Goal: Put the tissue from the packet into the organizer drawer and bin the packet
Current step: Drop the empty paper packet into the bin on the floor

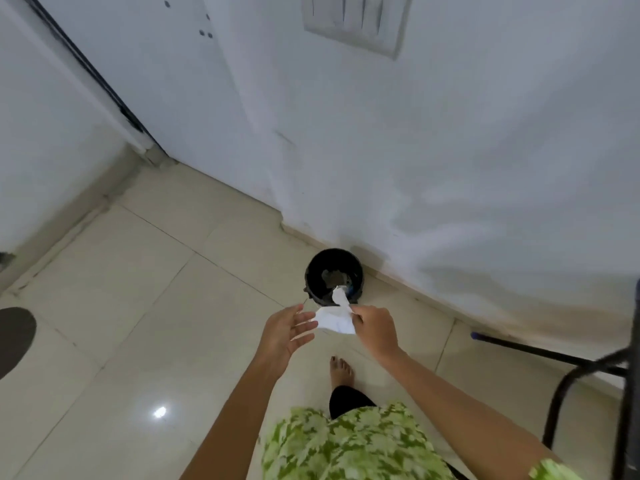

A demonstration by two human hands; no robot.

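A crumpled white packet (335,318) hangs in the air just in front of a small black bin (333,276) that stands on the floor against the wall. My right hand (375,328) pinches the packet at its right edge. My left hand (287,330) is beside the packet on the left, fingers spread, its fingertips close to or touching the packet's left edge. The bin holds some scraps at its bottom. No tissue or organizer drawer is in view.
The cream tiled floor (145,306) meets a white wall (450,168) behind the bin. A black metal chair frame (571,362) stands at the right. My bare foot (341,370) is below the hands. A door edge (90,71) runs at the upper left.
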